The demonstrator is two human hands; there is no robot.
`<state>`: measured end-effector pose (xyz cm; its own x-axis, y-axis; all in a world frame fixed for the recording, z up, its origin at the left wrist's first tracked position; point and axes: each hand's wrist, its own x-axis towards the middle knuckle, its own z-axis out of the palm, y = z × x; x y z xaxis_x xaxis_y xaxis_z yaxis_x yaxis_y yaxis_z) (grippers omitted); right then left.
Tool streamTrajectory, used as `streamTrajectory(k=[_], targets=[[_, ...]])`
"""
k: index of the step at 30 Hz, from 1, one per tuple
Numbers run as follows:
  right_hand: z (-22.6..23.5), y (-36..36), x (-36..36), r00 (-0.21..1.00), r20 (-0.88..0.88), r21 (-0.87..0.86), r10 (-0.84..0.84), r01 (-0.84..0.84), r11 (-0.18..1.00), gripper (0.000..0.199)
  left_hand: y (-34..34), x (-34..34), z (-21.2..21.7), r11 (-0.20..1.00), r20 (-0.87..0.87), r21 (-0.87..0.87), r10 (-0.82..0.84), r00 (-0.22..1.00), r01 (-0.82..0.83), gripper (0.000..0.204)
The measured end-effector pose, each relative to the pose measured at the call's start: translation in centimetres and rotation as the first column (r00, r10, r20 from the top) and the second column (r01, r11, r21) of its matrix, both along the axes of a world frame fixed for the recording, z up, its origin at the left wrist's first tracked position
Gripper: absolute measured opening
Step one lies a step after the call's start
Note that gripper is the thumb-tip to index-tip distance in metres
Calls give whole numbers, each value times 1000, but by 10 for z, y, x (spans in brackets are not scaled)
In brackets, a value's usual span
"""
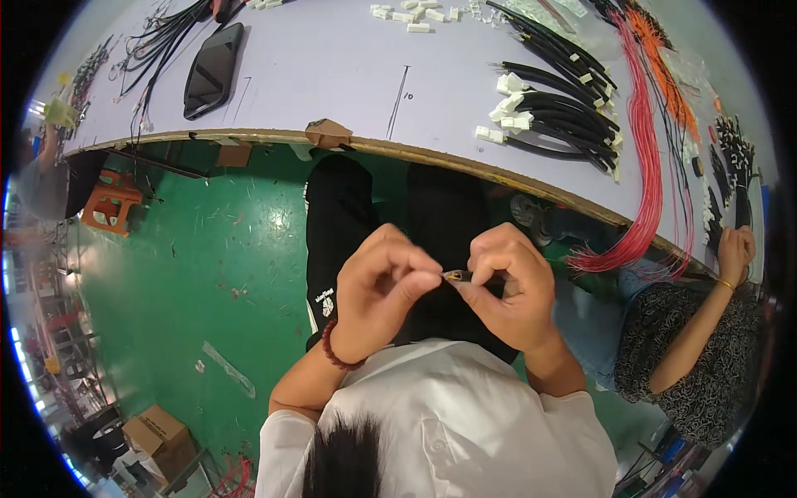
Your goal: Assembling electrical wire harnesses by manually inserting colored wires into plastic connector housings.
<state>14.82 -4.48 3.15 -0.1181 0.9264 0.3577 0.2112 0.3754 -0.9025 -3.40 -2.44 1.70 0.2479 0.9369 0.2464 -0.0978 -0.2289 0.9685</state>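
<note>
Above my lap, my two hands meet fingertip to fingertip over a short black cable (463, 275). My right hand (516, 290) pinches the cable between thumb and curled forefinger, and most of its length is hidden in the fingers. Thin yellowish wires (452, 276) stick out of the cable's end toward the left. My left hand (375, 286), with a beaded bracelet at the wrist, is closed in a pinch at those wire tips. Its fingertips cover what they grip.
Past my knees runs the edge of a pale table (332, 83). On it lie a phone (213, 71), black cables with white connectors (564, 124), loose white connectors (419, 15) and red wires (643, 166) hanging over the edge. At right, a co-worker's hand (735, 253) is by the table.
</note>
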Motion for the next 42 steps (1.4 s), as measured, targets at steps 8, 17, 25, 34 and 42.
streamTrajectory(k=[8,17,25,34,42], targets=[[2,1,-3,985,-156,-228,72,-107,968,17,4,-3,0,954,139,-281,-67,988,104,8],[-6,5,-5,986,-158,-227,54,-90,970,8,6,-1,7,987,-35,-157,-47,998,41,6],[-8,11,-16,999,43,20,-14,13,1000,7,16,-6,5,982,-28,-177,-69,997,63,7],[-10,12,-16,997,63,78,-40,35,996,5,15,-6,7,994,-100,-108,-37,994,26,5],[-6,14,-8,995,-64,-173,76,-86,981,7,23,-15,10,992,-133,-114,-64,989,49,9]])
